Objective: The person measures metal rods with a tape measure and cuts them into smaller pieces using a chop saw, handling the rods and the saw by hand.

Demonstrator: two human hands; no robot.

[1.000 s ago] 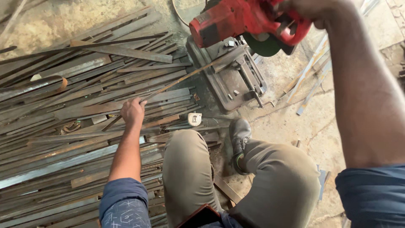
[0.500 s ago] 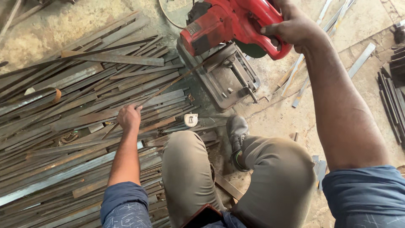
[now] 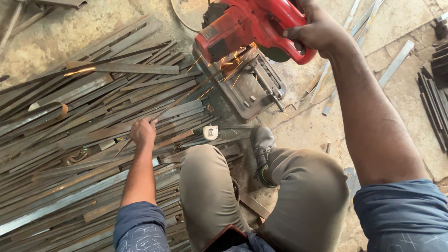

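Observation:
My right hand (image 3: 319, 30) grips the handle of a red chop saw (image 3: 247, 23) at the top of the head view. The saw is lowered over its grey metal base (image 3: 247, 86), and orange sparks fly from the blade. A thin metal rod (image 3: 186, 95) runs from the saw's vise down-left to my left hand (image 3: 143, 132), which is closed on it. That hand rests on a heap of flat steel strips (image 3: 84, 116). My knees in tan trousers and one black shoe (image 3: 262, 142) fill the lower middle.
A small white tape measure (image 3: 211, 132) lies between the strips and the saw base. More steel strips (image 3: 394, 65) lie on the concrete floor at the right, with a dark stack (image 3: 436, 93) at the far right edge.
The saw has come down onto the rod and sparks have started. My left hand has stayed on the rod among the strips.

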